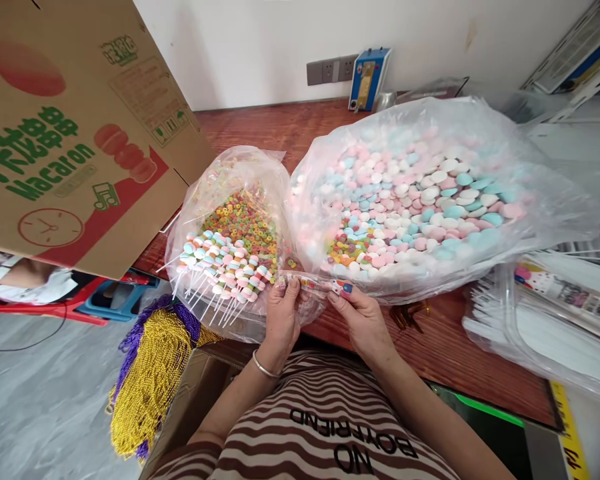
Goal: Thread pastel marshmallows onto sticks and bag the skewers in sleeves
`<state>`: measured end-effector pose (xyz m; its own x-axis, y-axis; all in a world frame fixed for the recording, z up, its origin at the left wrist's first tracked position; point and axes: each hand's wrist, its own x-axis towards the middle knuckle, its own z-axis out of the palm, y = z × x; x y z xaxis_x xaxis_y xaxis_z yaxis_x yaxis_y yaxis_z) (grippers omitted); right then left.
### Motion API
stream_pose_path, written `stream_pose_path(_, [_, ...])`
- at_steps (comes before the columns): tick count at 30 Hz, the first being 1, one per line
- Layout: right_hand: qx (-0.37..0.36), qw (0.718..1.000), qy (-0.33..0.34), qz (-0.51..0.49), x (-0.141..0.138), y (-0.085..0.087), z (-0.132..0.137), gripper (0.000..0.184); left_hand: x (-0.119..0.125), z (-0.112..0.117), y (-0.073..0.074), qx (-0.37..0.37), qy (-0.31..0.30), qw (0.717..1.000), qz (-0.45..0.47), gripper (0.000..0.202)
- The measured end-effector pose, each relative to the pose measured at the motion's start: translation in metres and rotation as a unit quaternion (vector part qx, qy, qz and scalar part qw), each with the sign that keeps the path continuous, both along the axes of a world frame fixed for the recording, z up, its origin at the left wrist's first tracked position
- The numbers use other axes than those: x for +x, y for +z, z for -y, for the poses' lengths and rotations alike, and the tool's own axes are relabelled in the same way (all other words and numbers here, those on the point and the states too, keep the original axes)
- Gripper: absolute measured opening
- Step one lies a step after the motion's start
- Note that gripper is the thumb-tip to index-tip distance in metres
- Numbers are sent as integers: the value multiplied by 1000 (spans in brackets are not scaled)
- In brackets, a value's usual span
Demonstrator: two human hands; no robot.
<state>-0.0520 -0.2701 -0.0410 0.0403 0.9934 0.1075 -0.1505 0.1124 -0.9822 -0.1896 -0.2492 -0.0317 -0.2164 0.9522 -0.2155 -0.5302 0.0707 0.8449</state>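
Observation:
At the table's front edge, my left hand (pixel 281 317) pinches one end of a narrow clear wrapper (pixel 313 285) with coloured print. My right hand (pixel 364 325) grips its other end between thumb and fingers, so the wrapper is stretched level between them. What lies inside it is too small to make out. Just left of my left hand, candy skewers (pixel 225 267) of pastel discs on white sticks lie in a row. They rest on a clear bag (pixel 230 167) of small ring candies (pixel 245 220). Behind my right hand lies a large clear bag (pixel 325 147) of pastel candy discs (pixel 420 200).
A Macaron carton (pixel 90 133) stands at the left. White sticks and printed wrappers fill a clear plastic tray (pixel 510 333) at the right. Gold twist ties (pixel 407 315) lie near my right hand. A blue device (pixel 369 79) stands by the wall. Bead strands (pixel 153 367) hang lower left.

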Motion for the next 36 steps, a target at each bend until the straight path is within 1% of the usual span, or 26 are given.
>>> stream_pose_path(3, [-5,999,15,-28,1,-7,-1,24,0,-1,1,-4,-4,1000,4,43])
stream_pose_path(5, [-24,997,25,-63,0,-7,-1,23,1,-2,2,-7,-3,1000,7,43])
stream_pose_path(10, [-72,987,21,-144,-3,2,-2,24,1,-3,4,-17,2,1000,13,46])
stream_pose_path(14, [-116,980,39,-157,-1,6,-4,28,1,-3,2,-11,5,1000,-4,47])
stream_pose_path(16, [-125,979,37,-154,0,7,-5,27,2,0,1,-6,-9,1000,-6,47])
stream_pose_path(20, [-128,974,42,-182,-3,11,-4,26,5,5,2,-11,-77,997,-18,43])
stream_pose_path(24, [-161,947,56,-272,-11,18,3,34,5,6,4,-22,-58,997,-41,41])
stream_pose_path(26, [-168,936,49,-307,-15,19,6,36,5,5,5,-24,-51,997,-44,42])
stream_pose_path(31, [-152,935,0,-321,-22,18,9,29,2,8,2,-38,-62,995,-61,41])
stream_pose_path(33, [-154,932,-1,-328,-23,18,10,27,1,10,-1,-35,-59,995,-75,38])
stream_pose_path(36, [-167,928,12,-333,-23,18,9,29,-1,12,-6,-25,-48,995,-84,37])
